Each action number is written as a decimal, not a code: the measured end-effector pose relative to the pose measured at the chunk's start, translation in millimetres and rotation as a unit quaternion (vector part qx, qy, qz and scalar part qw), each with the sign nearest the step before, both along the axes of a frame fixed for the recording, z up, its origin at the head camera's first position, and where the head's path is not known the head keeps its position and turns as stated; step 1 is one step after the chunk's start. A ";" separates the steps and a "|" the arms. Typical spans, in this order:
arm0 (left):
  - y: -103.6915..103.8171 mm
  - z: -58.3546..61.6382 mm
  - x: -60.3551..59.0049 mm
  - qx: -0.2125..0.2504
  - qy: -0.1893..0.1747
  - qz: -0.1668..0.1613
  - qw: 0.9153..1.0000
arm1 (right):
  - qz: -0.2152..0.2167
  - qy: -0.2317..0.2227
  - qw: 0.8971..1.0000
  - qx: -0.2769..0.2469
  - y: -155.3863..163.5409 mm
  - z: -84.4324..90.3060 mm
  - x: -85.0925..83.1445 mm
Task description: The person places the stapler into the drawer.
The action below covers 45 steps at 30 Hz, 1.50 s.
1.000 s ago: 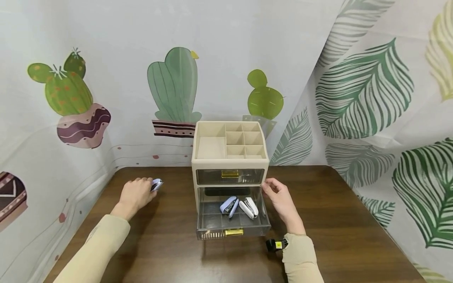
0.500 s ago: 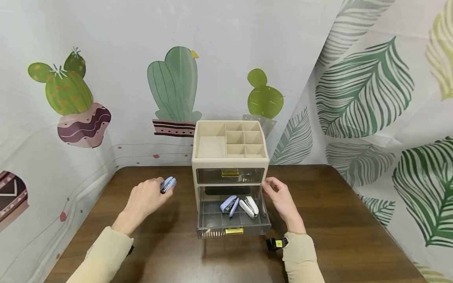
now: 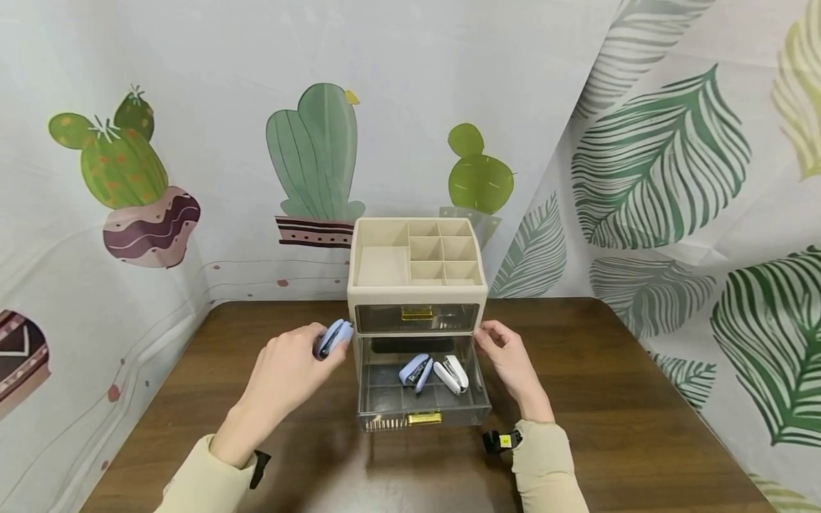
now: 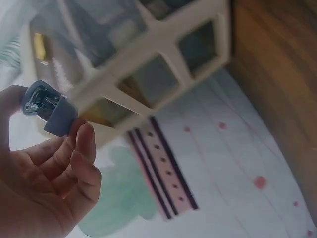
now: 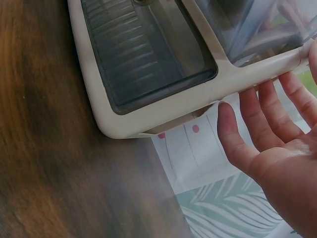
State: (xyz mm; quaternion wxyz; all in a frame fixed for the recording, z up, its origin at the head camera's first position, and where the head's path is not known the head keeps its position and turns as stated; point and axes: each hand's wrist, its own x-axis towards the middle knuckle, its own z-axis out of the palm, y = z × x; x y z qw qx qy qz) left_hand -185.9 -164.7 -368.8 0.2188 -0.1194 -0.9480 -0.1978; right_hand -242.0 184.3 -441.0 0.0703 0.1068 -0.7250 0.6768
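Note:
A cream desk organiser (image 3: 415,285) with two clear drawers stands at the back middle of the brown table. Its lower drawer (image 3: 423,410) is pulled out and holds a light blue stapler (image 3: 415,371) and a white stapler (image 3: 452,375). My left hand (image 3: 291,370) pinches another light blue stapler (image 3: 333,338) (image 4: 47,106) in the air, just left of the organiser's front. My right hand (image 3: 507,356) (image 5: 272,144) rests with straight fingers against the organiser's right side (image 5: 163,106), level with the lower drawer.
The upper drawer (image 3: 417,318) with a gold handle is closed. The organiser's top has several open compartments. Cactus-print and leaf-print sheets wall in the table (image 3: 641,399) at the back and both sides. Bare tabletop lies left, right and in front of the organiser.
My left hand has lifted the blue stapler from the table's left side and carried it right, up to the organiser's front. The right hand has stayed against the organiser.

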 end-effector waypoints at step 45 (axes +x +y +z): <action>86.8 -30.0 -13.1 -0.243 0.143 -0.041 0.959 | -0.005 -0.004 1.000 0.010 -1.9 3.5 2.7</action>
